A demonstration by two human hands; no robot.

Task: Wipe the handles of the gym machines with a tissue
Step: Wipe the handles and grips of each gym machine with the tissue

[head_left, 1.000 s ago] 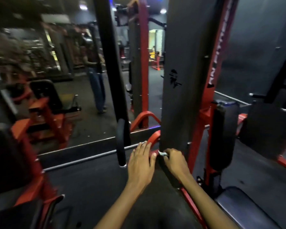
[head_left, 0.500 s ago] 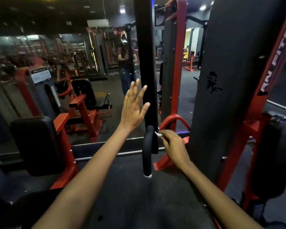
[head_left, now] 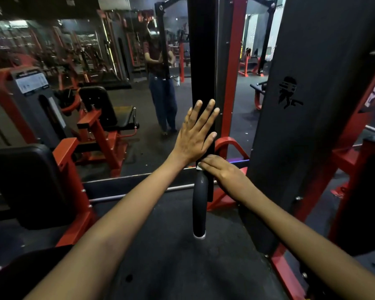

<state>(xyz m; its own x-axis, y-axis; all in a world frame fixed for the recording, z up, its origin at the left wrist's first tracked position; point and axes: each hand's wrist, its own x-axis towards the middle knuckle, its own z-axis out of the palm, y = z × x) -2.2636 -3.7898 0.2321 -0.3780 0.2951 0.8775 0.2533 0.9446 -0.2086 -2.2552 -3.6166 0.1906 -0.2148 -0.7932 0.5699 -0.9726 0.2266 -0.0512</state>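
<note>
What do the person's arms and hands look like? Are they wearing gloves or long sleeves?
No gloves and no long sleeves show. Both forearms are bare from the bottom edge of the picture up to the wrists. The left hand and the right hand are bare too, with short, plain fingernails. No watch, ring, bracelet or wristband can be seen on either one.

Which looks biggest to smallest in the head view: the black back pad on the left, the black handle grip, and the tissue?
1. Black back pad, clearly largest, though it sits near the camera.
2. Black handle grip.
3. Tissue, only a small white bit showing under the right hand.
</note>
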